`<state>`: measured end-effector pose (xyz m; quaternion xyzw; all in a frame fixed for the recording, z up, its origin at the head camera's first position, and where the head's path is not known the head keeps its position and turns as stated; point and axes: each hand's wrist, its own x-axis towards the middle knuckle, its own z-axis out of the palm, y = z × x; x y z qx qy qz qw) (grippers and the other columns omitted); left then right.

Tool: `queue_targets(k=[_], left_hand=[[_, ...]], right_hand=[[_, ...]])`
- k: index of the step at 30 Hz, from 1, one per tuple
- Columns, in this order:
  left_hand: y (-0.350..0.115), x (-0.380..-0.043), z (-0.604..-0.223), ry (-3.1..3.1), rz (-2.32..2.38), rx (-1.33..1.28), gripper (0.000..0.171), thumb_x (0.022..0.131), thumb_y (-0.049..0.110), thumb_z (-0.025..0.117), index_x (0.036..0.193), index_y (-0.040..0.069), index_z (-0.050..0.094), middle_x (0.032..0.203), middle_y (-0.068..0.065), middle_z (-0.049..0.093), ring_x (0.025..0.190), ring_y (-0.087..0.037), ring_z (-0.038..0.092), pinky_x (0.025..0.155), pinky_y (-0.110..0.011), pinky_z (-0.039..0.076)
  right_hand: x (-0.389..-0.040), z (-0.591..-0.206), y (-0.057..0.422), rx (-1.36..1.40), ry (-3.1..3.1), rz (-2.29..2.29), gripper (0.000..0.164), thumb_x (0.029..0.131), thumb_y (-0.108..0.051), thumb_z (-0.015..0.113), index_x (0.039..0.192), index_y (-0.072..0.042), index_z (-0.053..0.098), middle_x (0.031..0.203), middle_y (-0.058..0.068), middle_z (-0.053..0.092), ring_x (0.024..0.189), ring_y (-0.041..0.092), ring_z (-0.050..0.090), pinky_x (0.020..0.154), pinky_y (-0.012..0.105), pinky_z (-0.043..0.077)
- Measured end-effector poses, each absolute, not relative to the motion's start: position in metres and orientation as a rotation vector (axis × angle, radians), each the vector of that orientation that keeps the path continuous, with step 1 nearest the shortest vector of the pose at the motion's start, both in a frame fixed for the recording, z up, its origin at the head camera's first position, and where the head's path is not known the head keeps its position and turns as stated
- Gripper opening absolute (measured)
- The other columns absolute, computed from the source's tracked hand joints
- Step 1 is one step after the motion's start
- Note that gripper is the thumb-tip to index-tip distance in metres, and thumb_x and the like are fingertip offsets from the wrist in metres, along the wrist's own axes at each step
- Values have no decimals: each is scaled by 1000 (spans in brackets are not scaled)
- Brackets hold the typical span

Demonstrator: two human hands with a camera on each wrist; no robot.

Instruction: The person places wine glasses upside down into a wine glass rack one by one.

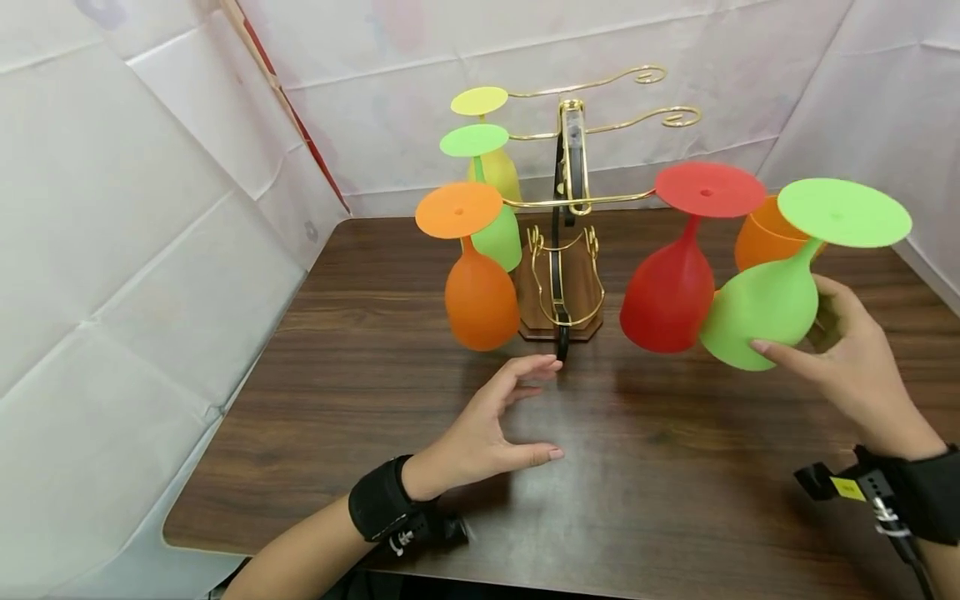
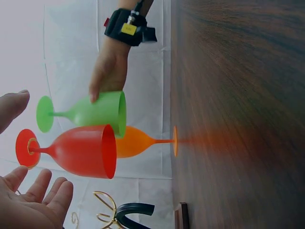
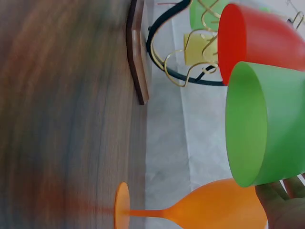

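Observation:
My right hand (image 1: 862,358) grips the bowl of a light green plastic goblet (image 1: 768,304), held upside down and slightly tilted at the right. Beside it a red goblet (image 1: 667,292) hangs by its foot from the front gold arm of a wine glass rack (image 1: 573,167). The left hand (image 1: 480,429) is over the table in front of the rack, thumb and fingers spread apart, holding nothing. On the rack's left side hang an orange goblet (image 1: 483,304), a second green goblet (image 1: 501,242) and a yellow goblet (image 1: 501,173), all inverted.
Another orange goblet (image 3: 214,205) stands upright on the wooden table (image 1: 360,375), behind the held green one. Two curled gold arms (image 1: 637,121) extend right at the rack's back. White sheeting (image 1: 405,108) encloses the table's back and sides.

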<state>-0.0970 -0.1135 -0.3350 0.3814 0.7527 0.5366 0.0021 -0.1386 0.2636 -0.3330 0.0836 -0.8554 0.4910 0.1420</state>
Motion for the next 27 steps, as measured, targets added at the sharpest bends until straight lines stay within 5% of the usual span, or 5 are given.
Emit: queue_targets(k=[13,21,27], left_hand=[[-117,-98,-333,2403,1670,1195,82,74,1,78,142,8,32,140,-10,43,127,-22,43,103,-41,43],[-118,-99,-334,2416,1646,1187,81,76,2,77,142,7,32,142,-9,42,128,-21,42,104,-35,42],[-117,-101,-334,2421,1653,1203,80,75,1,77,141,6,32,141,-10,42,128,-22,43,104,-36,42]], right_hand=[[-196,-325,259,233,-2497,1451,76,84,-15,71,147,-20,28,133,1,40,106,7,41,77,-2,39],[-212,-325,258,246,-2483,1460,73,86,-17,70,146,-16,29,128,-7,41,106,7,41,76,0,40],[-219,-322,249,285,-2470,1433,72,86,-17,68,147,-17,29,138,6,38,114,9,39,81,1,38]])
